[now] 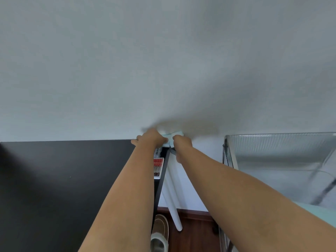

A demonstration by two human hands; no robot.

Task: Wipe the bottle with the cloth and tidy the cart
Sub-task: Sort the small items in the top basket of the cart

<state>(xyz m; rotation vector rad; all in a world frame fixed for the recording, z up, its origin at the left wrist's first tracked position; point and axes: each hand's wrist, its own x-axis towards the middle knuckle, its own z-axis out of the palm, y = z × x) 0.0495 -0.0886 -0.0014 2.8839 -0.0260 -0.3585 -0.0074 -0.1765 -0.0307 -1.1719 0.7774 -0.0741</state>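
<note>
Your 2 hands meet by wall past black table (54, 179) corner. Left hand (151, 138) and right hand (181, 142) both pinch pale cloth (171, 136), fingers curled. Cloth looks soft, light, floppy; hold edges, keep taut. Bottle not visible.

Both bare forearms reach far forward toward 12 o'clock, converging. The left hand (153, 138) sits at 11 o'clock of the right hand (181, 142), fingers curled around a pale cloth (171, 138); the right hand's fingers pinch the same cloth, knuckles up
</note>
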